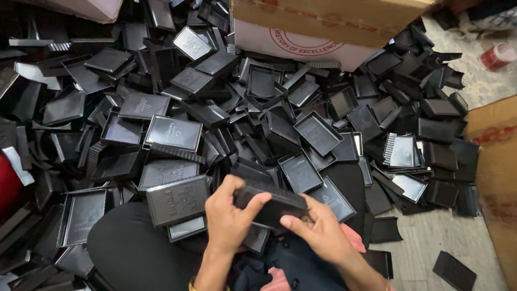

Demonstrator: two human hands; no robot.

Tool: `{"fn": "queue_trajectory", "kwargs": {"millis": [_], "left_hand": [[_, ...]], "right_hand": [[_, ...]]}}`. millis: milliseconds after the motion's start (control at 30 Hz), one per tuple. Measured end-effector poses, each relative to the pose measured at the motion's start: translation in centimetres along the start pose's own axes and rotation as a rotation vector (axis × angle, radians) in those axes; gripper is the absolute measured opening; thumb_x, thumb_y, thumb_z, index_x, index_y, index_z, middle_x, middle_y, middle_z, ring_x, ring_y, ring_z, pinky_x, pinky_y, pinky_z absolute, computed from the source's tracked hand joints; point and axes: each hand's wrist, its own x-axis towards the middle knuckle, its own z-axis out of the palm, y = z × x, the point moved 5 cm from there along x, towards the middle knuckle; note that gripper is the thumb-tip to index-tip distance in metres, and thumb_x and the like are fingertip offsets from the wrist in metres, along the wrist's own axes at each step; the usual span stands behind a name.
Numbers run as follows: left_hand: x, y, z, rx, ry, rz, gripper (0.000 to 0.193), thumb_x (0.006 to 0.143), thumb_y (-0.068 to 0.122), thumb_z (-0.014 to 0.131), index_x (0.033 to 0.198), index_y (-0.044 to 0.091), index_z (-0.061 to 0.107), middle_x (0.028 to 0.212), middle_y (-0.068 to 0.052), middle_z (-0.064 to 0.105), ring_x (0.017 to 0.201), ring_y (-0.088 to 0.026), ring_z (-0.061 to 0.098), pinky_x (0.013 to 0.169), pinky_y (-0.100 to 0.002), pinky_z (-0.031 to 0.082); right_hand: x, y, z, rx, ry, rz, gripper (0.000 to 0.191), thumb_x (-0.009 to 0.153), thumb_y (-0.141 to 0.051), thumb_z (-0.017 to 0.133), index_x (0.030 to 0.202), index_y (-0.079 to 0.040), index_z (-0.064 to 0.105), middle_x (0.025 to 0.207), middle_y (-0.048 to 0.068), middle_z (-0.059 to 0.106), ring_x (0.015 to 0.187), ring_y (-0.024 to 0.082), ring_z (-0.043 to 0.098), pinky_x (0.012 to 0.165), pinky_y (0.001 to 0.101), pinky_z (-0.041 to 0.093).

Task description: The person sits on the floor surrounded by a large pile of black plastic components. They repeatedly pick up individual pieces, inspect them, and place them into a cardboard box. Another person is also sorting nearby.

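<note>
1. Both hands meet low in the centre, over the person's lap in dark clothing.
2. Left hand [229,218] grasps the near-left end of a black plastic box part [272,205], thumb on top, fingers wrapped beneath.
3. Right hand [323,231] grips the right end of the same part, fingers curled along its lower edge.
4. Held part sits tilted, just above the lap, in front of the pile.
5. Pile of black trays and lids [226,113] covers the floor, heaped loosely, some face up, some on edge.
6. Ribbed black lid [177,199] lies just left of the left hand.
7. Cardboard box [323,27] stands at the top, touching the pile.
8. Red tape roll [498,56] lies top right, well apart.
</note>
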Motion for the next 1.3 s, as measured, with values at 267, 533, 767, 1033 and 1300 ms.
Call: {"fn": "queue_trajectory", "kwargs": {"millis": [267,533,767,1033,1300], "left_hand": [[-1.6,-0.7,-0.6,-0.104,0.025,-0.155,0.045,0.096,0.023,0.063,0.134,0.002,0.054,0.112,-0.018,0.068,0.099,-0.027,0.068,0.086,-0.035,0.052],[-2.8,1.3,5.0,0.592,-0.347,0.152,0.083,0.069,0.032,0.083,0.143,0.008,0.052,0.154,-0.032,0.033,0.143,-0.047,0.031,0.110,-0.057,0.023],[-3.2,-0.2,5.0,0.785,-0.576,-0.031,0.082,0.070,0.040,0.085,0.140,0.013,0.051,0.162,-0.027,0.025,0.152,-0.043,0.020,0.116,-0.059,0.014],[-1.1,1.4,2.3,-0.272,-0.217,0.075,0.079,0.097,0.033,0.068,0.156,0.000,0.027,0.160,-0.023,0.036,0.149,-0.036,0.037,0.121,-0.042,0.030],[-4.9,-1.3,5.0,-0.905,-0.178,-0.299,0.065,0.103,0.042,0.054,0.147,-0.005,0.046,0.137,-0.016,0.059,0.124,-0.024,0.056,0.108,-0.037,0.043]], "right_hand": [[9.9,-11.1,-5.4,-1.041,0.190,-0.237,0.044,0.093,-0.043,0.074,0.078,-0.002,0.069,0.067,0.004,0.064,0.057,0.013,0.064,0.057,0.0297,0.052],[18.2,-10.5,-11.3,-0.897,0.272,-0.528,0.071,0.096,-0.048,0.072,0.152,-0.009,0.050,0.155,0.016,0.057,0.144,0.031,0.056,0.120,0.0496,0.044],[13.9,1.4,-4.3,-1.544,0.030,-0.265,0.081,0.088,-0.029,0.072,0.156,-0.029,0.029,0.168,0.019,0.012,0.150,0.042,0.024,0.112,0.0678,0.021],[4.1,-4.7,-2.5,-0.942,0.383,-0.492,0.061,0.090,-0.016,0.072,0.146,-0.001,0.050,0.152,0.021,0.053,0.143,0.040,0.048,0.118,0.0507,0.031],[-1.4,-5.1,3.9,-0.733,0.250,-0.531,0.059,0.079,-0.013,0.082,0.133,-0.004,0.059,0.155,0.025,0.048,0.142,0.037,0.052,0.112,0.0436,0.042]]}}
